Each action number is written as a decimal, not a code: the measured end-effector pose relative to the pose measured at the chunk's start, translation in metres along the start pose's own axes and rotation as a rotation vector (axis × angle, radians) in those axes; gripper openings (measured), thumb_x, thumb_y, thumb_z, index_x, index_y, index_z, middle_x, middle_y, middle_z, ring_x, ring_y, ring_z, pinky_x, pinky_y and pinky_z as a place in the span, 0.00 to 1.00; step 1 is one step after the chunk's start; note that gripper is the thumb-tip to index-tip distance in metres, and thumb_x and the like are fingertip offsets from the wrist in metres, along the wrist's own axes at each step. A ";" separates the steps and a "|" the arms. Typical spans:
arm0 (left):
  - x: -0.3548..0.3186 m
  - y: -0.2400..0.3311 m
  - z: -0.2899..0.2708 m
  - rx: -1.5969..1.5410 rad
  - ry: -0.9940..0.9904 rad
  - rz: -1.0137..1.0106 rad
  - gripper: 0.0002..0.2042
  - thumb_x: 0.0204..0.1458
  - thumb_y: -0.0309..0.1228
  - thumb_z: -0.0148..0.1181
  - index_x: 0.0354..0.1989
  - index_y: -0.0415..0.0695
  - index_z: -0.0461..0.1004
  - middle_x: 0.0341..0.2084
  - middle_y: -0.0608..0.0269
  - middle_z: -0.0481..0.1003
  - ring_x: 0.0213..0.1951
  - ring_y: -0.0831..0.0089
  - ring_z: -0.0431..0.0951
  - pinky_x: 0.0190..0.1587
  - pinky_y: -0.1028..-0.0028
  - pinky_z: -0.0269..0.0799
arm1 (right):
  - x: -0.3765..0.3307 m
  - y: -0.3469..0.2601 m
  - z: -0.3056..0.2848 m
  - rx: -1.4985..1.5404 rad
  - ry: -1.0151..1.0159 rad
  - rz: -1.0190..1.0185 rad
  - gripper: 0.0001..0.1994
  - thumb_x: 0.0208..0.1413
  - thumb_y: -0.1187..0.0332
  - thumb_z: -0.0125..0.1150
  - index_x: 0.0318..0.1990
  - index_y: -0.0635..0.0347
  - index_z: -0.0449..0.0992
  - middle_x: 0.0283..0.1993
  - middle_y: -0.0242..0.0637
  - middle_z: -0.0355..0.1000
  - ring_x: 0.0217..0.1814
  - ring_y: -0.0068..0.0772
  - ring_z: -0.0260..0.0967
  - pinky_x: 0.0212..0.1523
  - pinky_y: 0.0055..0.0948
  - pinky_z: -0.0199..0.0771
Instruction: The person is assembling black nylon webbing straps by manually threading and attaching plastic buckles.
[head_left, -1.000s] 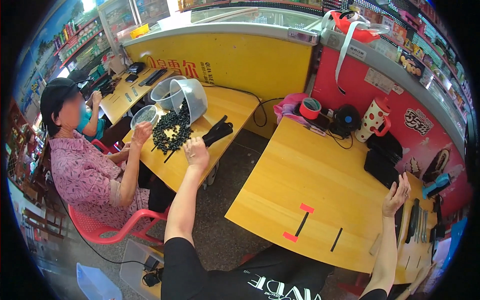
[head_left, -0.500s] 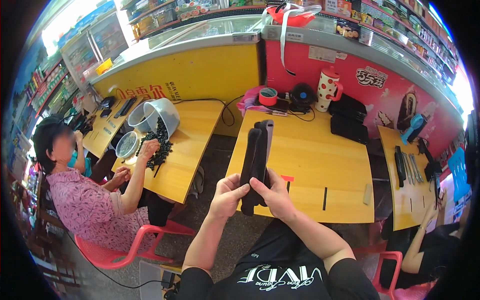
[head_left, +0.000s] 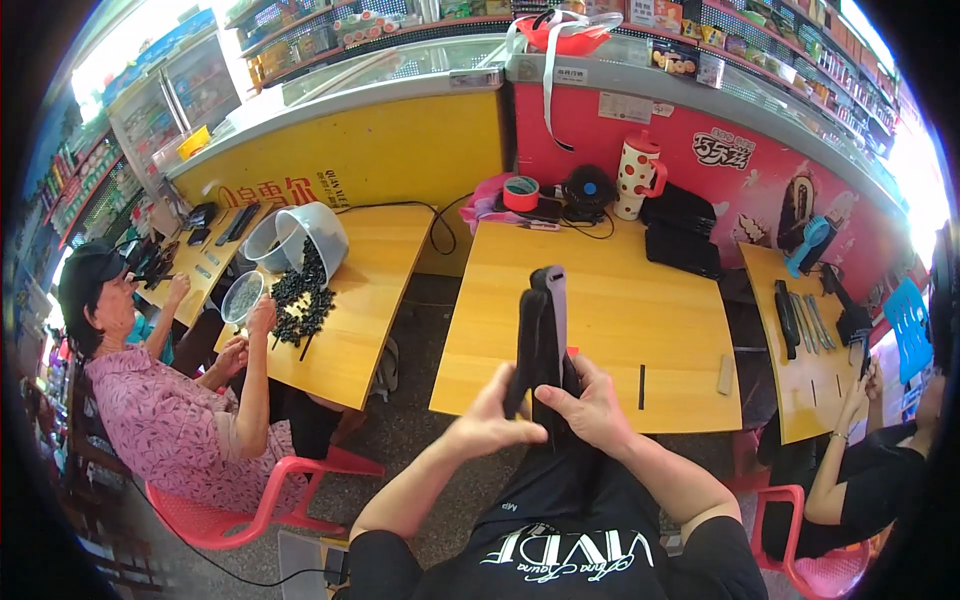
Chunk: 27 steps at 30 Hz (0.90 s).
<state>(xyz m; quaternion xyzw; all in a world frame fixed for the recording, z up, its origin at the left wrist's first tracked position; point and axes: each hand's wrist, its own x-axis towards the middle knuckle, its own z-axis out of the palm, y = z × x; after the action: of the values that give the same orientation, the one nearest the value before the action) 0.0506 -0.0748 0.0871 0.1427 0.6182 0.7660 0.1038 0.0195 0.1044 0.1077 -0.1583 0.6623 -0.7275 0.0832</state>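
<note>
Upright in front of my chest is a bundle of long, narrow black padded strips (head_left: 538, 345), with a greyish-lavender strip (head_left: 559, 310) on its right side. My right hand (head_left: 597, 408) is wrapped round the lower right of the bundle, its thumb across the front. The fingers and thumb of my left hand (head_left: 497, 412) close on the lower end of the leftmost black strip. The bundle's lower end is partly hidden by my hands and merges with my black shirt. Behind it, a small red piece (head_left: 572, 351) shows on the wooden table (head_left: 490, 300).
A stack of flat black pieces (head_left: 682, 250), a spotted tumbler (head_left: 637, 178), a small fan (head_left: 588, 190) and a tape roll (head_left: 520, 192) stand at the table's back. At left, a person (head_left: 170, 400) handles small black parts (head_left: 300, 305); another person (head_left: 850, 470) sits at right.
The bundle has moved right and closer to my body. My left hand has shifted its grip, and the left strip has parted slightly from the lavender one. The view has turned a little.
</note>
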 end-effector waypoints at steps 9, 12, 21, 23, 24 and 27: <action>-0.008 0.009 0.030 0.021 0.007 -0.033 0.36 0.41 0.21 0.73 0.61 0.37 0.61 0.49 0.61 0.71 0.52 0.74 0.70 0.55 0.71 0.68 | -0.022 0.002 -0.025 -0.229 -0.231 0.044 0.24 0.53 0.61 0.69 0.50 0.68 0.68 0.36 0.41 0.75 0.35 0.31 0.73 0.35 0.30 0.73; -0.021 0.014 0.029 -0.110 -0.098 -0.231 0.32 0.44 0.21 0.70 0.60 0.37 0.64 0.48 0.62 0.73 0.50 0.78 0.72 0.53 0.74 0.70 | -0.026 -0.017 -0.039 0.041 -0.463 0.559 0.22 0.52 0.64 0.70 0.50 0.66 0.70 0.34 0.35 0.75 0.26 0.22 0.69 0.26 0.23 0.69; -0.027 0.013 0.025 -0.146 -0.250 -0.234 0.32 0.44 0.22 0.70 0.59 0.33 0.64 0.46 0.62 0.73 0.48 0.78 0.70 0.53 0.76 0.66 | -0.032 -0.033 -0.038 0.005 -0.523 0.657 0.35 0.43 0.73 0.76 0.60 0.55 0.62 0.49 0.32 0.73 0.42 0.18 0.70 0.23 0.17 0.64; -0.026 0.011 0.026 -0.168 -0.245 -0.227 0.31 0.44 0.23 0.70 0.59 0.33 0.64 0.46 0.62 0.74 0.48 0.78 0.71 0.53 0.76 0.66 | -0.030 -0.038 -0.042 -0.036 -0.529 0.683 0.35 0.44 0.74 0.75 0.60 0.57 0.62 0.50 0.33 0.73 0.45 0.20 0.71 0.27 0.19 0.69; -0.026 0.011 0.027 -0.185 -0.239 -0.219 0.31 0.44 0.23 0.70 0.58 0.33 0.65 0.45 0.62 0.74 0.47 0.78 0.71 0.52 0.76 0.67 | -0.029 -0.040 -0.042 -0.074 -0.535 0.707 0.34 0.45 0.74 0.75 0.60 0.58 0.63 0.51 0.34 0.72 0.47 0.22 0.71 0.32 0.21 0.73; -0.025 0.014 0.027 -0.132 -0.216 -0.218 0.29 0.44 0.22 0.67 0.58 0.32 0.65 0.46 0.60 0.74 0.47 0.77 0.73 0.53 0.75 0.68 | -0.028 -0.031 -0.042 -0.044 -0.557 0.545 0.33 0.46 0.76 0.73 0.60 0.61 0.62 0.53 0.36 0.71 0.54 0.27 0.70 0.49 0.27 0.74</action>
<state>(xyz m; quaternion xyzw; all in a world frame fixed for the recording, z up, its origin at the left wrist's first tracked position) 0.0836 -0.0614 0.1036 0.1492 0.5634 0.7695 0.2611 0.0343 0.1565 0.1316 -0.1698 0.6476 -0.5936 0.4467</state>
